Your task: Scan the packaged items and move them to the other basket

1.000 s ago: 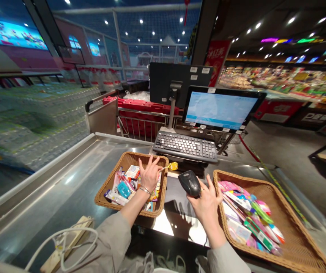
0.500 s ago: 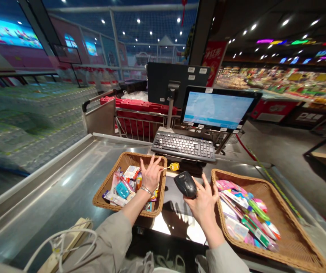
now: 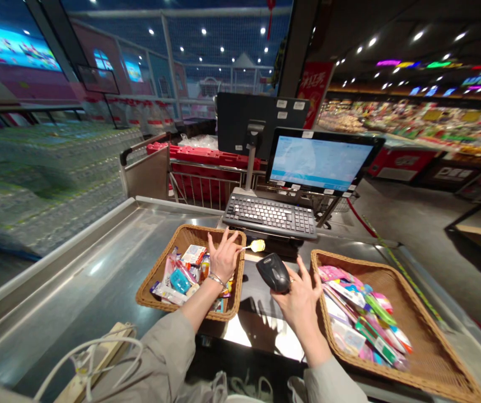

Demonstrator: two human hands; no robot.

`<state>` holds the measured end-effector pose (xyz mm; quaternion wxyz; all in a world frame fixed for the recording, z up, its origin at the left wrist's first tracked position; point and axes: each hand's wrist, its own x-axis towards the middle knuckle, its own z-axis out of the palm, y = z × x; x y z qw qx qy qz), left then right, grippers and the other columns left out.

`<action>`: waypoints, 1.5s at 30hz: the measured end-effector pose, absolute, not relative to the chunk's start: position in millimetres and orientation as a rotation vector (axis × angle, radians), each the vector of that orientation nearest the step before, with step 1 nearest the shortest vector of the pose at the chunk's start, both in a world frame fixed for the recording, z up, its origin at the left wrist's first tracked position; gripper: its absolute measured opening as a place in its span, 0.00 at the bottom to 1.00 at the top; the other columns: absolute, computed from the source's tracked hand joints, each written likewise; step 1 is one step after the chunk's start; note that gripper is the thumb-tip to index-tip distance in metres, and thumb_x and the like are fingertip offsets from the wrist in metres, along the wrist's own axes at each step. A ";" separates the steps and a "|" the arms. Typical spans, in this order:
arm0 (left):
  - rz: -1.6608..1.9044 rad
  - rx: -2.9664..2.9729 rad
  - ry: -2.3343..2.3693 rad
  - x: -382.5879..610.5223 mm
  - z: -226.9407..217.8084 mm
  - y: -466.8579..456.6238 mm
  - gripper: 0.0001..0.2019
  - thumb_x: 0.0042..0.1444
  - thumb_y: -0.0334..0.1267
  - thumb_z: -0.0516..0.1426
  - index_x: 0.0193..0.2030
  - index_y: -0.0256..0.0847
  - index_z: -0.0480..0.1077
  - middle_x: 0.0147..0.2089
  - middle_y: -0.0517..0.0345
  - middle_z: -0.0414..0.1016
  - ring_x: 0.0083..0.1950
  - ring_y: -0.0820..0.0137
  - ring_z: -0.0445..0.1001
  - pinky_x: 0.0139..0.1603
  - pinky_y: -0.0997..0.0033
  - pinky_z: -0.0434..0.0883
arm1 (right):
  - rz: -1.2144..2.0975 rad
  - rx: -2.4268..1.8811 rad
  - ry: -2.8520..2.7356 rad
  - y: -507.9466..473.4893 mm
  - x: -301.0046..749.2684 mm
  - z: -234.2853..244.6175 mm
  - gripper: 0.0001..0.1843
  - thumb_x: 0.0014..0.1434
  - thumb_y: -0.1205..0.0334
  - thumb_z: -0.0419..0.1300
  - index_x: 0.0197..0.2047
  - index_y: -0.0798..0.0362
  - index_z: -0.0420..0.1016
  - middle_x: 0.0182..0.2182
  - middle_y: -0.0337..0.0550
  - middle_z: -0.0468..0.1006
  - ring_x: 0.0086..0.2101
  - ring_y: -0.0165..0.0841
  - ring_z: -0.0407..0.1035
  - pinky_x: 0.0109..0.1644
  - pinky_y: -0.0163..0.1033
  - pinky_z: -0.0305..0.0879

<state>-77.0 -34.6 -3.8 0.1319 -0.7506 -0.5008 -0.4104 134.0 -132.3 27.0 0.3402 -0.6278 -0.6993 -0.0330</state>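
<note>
Above the right rim of the left wicker basket, my left hand pinches the thin stick of a yellow-wrapped lollipop. Its other fingers are spread. My right hand grips a black barcode scanner, whose head points left and up toward the lollipop; the two are apart. Small packaged goods, among them a teal package and a white-and-red box, lie in the left basket. The right wicker basket, beside my right hand, holds packaged toothbrushes and other colourful items.
A black keyboard and a lit monitor stand behind the hands. White cables loop over a power strip at lower left. A metal rim edges the counter. Beyond stands a cart with red crates.
The lollipop has turned in my left fingers, and its wrapper now shows a paler, brighter side. Both hands and the scanner stay almost where they were.
</note>
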 end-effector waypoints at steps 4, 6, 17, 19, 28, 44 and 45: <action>-1.205 -2.172 -1.448 -74.8 -0.4 -35.4 0.08 0.64 0.33 0.53 0.35 0.43 0.72 0.59 0.52 0.76 0.69 0.55 0.63 0.72 0.31 0.37 | -0.103 -1.635 -1.820 -134.1 134.0 28.7 0.11 0.53 0.62 0.59 0.39 0.46 0.80 0.50 0.42 0.80 0.64 0.47 0.55 0.65 0.61 0.36; -1.211 -2.174 -1.449 -74.1 0.0 -35.5 0.08 0.64 0.33 0.53 0.35 0.43 0.72 0.59 0.52 0.76 0.69 0.54 0.63 0.72 0.31 0.37 | -0.105 -1.642 -1.825 -134.8 134.1 29.6 0.11 0.52 0.62 0.59 0.39 0.46 0.79 0.50 0.41 0.80 0.64 0.47 0.55 0.65 0.61 0.36; -1.223 -2.186 -1.424 -71.4 -0.6 -36.6 0.09 0.64 0.33 0.53 0.35 0.43 0.73 0.59 0.53 0.76 0.68 0.55 0.64 0.71 0.31 0.38 | -0.158 -1.666 -1.820 -137.8 139.7 21.6 0.12 0.51 0.63 0.60 0.39 0.45 0.79 0.52 0.40 0.78 0.65 0.47 0.54 0.65 0.62 0.36; -1.226 -2.187 -1.409 -69.8 0.4 -36.9 0.09 0.64 0.32 0.53 0.35 0.43 0.73 0.59 0.53 0.76 0.68 0.54 0.64 0.71 0.30 0.38 | -0.193 -1.682 -1.812 -138.3 141.7 19.7 0.14 0.51 0.62 0.60 0.42 0.46 0.79 0.53 0.40 0.78 0.65 0.47 0.54 0.65 0.62 0.37; -1.216 -2.237 -1.348 -58.4 4.1 -36.9 0.07 0.63 0.32 0.54 0.35 0.43 0.72 0.59 0.51 0.75 0.69 0.54 0.63 0.71 0.30 0.36 | -0.297 -1.792 -1.721 -142.3 151.4 13.2 0.12 0.52 0.61 0.58 0.39 0.47 0.79 0.54 0.45 0.77 0.64 0.49 0.54 0.63 0.62 0.40; -1.265 -2.368 -1.221 -8.9 10.1 -29.6 0.07 0.63 0.33 0.54 0.36 0.43 0.72 0.59 0.51 0.76 0.69 0.55 0.62 0.71 0.30 0.39 | -0.418 -1.953 -1.520 -159.5 183.2 13.1 0.16 0.56 0.55 0.56 0.44 0.48 0.79 0.56 0.47 0.75 0.64 0.50 0.53 0.62 0.61 0.41; -1.264 -2.381 -1.213 -5.3 10.1 -29.1 0.07 0.63 0.33 0.54 0.36 0.43 0.72 0.59 0.51 0.76 0.69 0.55 0.62 0.71 0.31 0.39 | -0.426 -1.968 -1.501 -160.6 185.5 13.0 0.16 0.56 0.54 0.56 0.44 0.49 0.79 0.55 0.48 0.76 0.64 0.50 0.53 0.62 0.61 0.41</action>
